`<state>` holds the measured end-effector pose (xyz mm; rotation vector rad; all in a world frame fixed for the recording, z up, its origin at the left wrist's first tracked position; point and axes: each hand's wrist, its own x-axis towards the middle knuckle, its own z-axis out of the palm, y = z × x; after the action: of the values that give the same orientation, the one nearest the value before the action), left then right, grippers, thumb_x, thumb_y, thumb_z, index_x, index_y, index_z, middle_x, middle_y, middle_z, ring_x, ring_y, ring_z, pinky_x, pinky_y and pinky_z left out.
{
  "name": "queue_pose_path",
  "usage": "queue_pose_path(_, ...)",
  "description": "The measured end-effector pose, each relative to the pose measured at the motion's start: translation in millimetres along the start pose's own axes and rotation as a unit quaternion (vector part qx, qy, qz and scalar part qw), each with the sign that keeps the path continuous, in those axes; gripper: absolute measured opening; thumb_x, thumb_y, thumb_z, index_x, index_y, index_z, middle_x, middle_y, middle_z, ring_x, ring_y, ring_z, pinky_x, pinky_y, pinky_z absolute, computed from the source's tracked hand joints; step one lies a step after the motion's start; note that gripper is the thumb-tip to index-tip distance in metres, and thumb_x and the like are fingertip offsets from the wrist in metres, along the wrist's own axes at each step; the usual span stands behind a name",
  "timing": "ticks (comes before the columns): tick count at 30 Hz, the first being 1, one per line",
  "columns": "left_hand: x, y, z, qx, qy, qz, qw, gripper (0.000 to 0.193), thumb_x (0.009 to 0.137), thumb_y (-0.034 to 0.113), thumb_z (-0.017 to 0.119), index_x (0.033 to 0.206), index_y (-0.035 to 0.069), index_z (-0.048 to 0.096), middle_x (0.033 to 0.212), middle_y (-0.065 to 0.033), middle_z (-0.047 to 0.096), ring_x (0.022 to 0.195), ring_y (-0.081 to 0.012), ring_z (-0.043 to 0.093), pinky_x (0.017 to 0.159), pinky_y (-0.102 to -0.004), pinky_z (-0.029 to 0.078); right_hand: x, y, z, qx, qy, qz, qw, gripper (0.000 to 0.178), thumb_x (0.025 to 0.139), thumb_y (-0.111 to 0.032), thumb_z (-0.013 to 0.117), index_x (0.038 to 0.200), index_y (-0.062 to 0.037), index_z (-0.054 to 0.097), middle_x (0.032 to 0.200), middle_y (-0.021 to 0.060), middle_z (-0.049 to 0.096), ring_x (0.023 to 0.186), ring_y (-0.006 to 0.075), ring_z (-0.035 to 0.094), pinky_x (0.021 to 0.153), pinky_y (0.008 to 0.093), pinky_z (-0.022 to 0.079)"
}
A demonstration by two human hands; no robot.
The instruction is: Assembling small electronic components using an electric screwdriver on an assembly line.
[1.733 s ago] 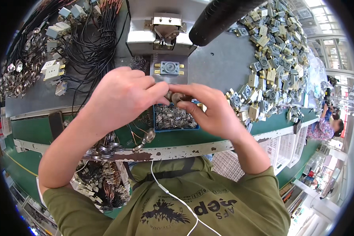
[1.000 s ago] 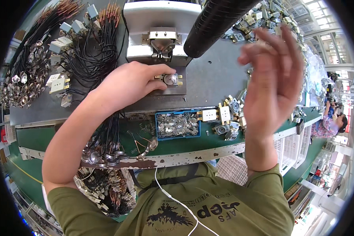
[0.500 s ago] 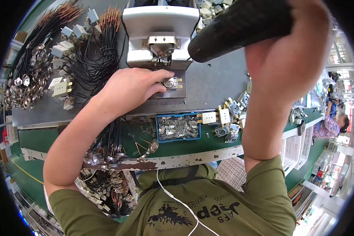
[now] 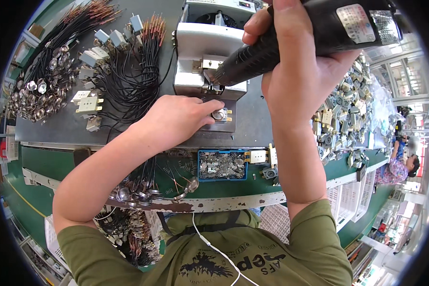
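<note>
My right hand (image 4: pixel 298 71) is wrapped round a black electric screwdriver (image 4: pixel 255 57). The tool slants down to the left, its tip at the small metal outlet (image 4: pixel 213 63) on the front of a silver box-shaped machine (image 4: pixel 202 40). My left hand (image 4: pixel 176 119) pinches a small part with a round metal cap and brass terminals (image 4: pixel 219 115) between thumb and fingers. That part rests on a flat metal plate (image 4: pixel 226 127) just in front of the machine.
Black wires with copper ends (image 4: pixel 150 52), metal caps (image 4: pixel 40 88) and pale square blocks (image 4: pixel 88 105) lie to the left. A blue tray (image 4: pixel 222 179) of small metal pieces sits at the near edge. More blocks (image 4: pixel 341 112) pile up on the right, where another person (image 4: pixel 400 162) is visible farther off.
My right hand has brought the screwdriver left and down, from beside the machine to its front outlet. My left hand still holds the part on the plate. The whole view has shifted slightly.
</note>
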<state>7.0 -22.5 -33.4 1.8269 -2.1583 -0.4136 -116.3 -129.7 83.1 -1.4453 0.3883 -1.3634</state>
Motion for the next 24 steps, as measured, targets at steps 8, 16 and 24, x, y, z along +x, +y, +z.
queue_pose_path(8, 1.5, 5.5, -4.9, 0.005, -0.029, -0.018, 0.999, 0.036, 0.101, 0.033, 0.060, 0.133, 0.016, 0.059, 0.091, -0.0094, 0.070, 0.088, -0.0315, 0.072, 0.072, -0.0445, 0.058, -6.8, -4.4, 6.9, 0.016, -0.003, 0.025, 1.000, 0.019, 0.091, -0.002, 0.070, 0.108, 0.0019, 0.062, 0.087, 0.0090, 0.070, 0.063, 0.0133, 0.066, 0.057, 0.0271, 0.054)
queue_pose_path(16, 3.1, 7.0, -8.7, 0.020, -0.047, -0.018, 0.999, 0.037, 0.102, 0.033, 0.059, 0.134, 0.017, 0.059, 0.092, -0.0099, 0.071, 0.089, -0.0320, 0.072, 0.072, -0.0448, 0.058, 1.3, 20.6, 14.7, -0.021, 0.026, -0.107, 0.994, 0.029, 0.088, 0.001, 0.081, 0.108, 0.0007, 0.060, 0.089, 0.0076, 0.071, 0.071, 0.0115, 0.067, 0.061, 0.0255, 0.055)
queue_pose_path(24, 2.7, 8.3, -8.7, 0.020, -0.048, -0.020, 0.998, 0.037, 0.102, 0.034, 0.059, 0.134, 0.017, 0.059, 0.090, -0.0094, 0.071, 0.087, -0.0322, 0.072, 0.072, -0.0447, 0.058, 2.4, 28.7, 2.4, -0.021, -0.039, -0.078, 0.996, 0.043, 0.087, 0.004, 0.081, 0.118, -0.0007, 0.051, 0.090, 0.0071, 0.071, 0.075, 0.0110, 0.068, 0.064, 0.0249, 0.055)
